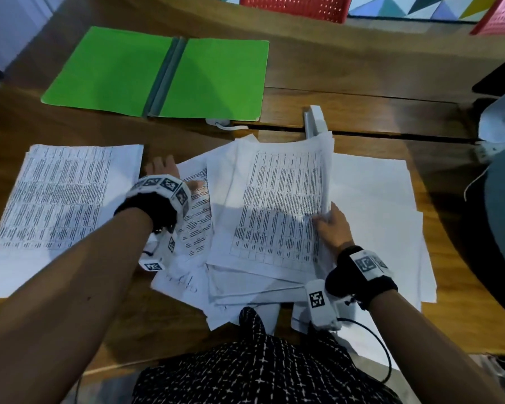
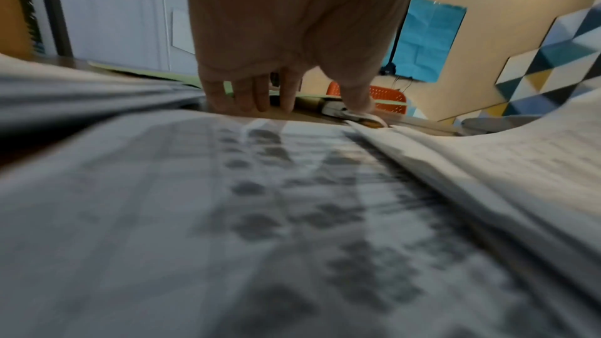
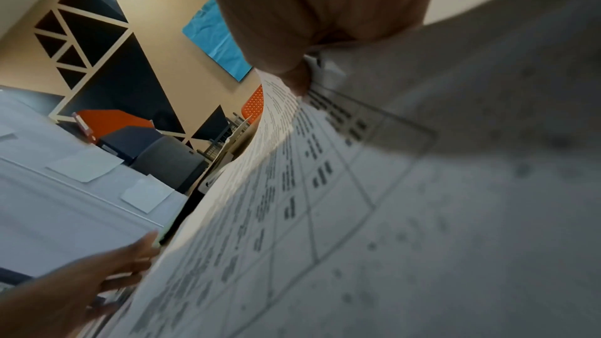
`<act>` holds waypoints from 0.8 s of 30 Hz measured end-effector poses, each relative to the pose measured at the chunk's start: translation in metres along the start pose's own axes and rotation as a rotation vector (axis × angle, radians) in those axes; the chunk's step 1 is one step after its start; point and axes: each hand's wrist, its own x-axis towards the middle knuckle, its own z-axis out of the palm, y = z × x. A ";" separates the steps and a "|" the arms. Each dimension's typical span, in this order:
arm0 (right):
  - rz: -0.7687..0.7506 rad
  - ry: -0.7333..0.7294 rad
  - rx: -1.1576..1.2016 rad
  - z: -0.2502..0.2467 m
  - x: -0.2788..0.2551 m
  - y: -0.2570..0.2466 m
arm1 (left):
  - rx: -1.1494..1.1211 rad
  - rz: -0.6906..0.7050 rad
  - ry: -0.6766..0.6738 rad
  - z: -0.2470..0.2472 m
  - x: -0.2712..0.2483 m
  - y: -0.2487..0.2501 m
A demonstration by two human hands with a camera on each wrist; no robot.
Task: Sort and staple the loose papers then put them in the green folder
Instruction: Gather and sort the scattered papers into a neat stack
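Note:
The green folder (image 1: 158, 71) lies open on the wooden table's far left. A white stapler (image 1: 314, 121) stands behind the middle pile of loose papers (image 1: 245, 287). My right hand (image 1: 327, 215) pinches the right edge of a printed table sheet (image 1: 277, 205) and lifts it off that pile; the thumb (image 3: 292, 79) lies on its face. My left hand (image 1: 161, 167) reaches past the pile's left edge, its straight fingers (image 2: 247, 97) touching the table. A separate printed stack (image 1: 59, 199) lies to the left.
Blank white sheets (image 1: 373, 199) spread out on the right. A small white object (image 1: 219, 123) sits at the folder's near edge. Red chairs (image 1: 295, 7) stand beyond the table (image 1: 362, 77), and a grey chair (image 1: 502, 176) is at the right.

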 end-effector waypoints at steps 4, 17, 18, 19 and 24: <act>-0.069 0.019 -0.025 0.000 -0.008 -0.005 | -0.219 0.018 0.016 0.016 -0.006 0.026; -0.030 0.141 -0.153 -0.051 -0.008 0.008 | -0.495 0.036 0.347 -0.063 -0.006 0.037; -0.042 0.150 -0.142 -0.051 -0.007 0.008 | -0.495 0.089 0.469 -0.080 -0.010 0.043; -0.049 0.159 -0.128 -0.050 -0.007 0.007 | -0.508 0.152 0.594 -0.096 -0.013 0.050; -0.006 0.131 0.002 -0.039 -0.001 -0.001 | -0.835 0.593 0.656 -0.139 -0.050 0.074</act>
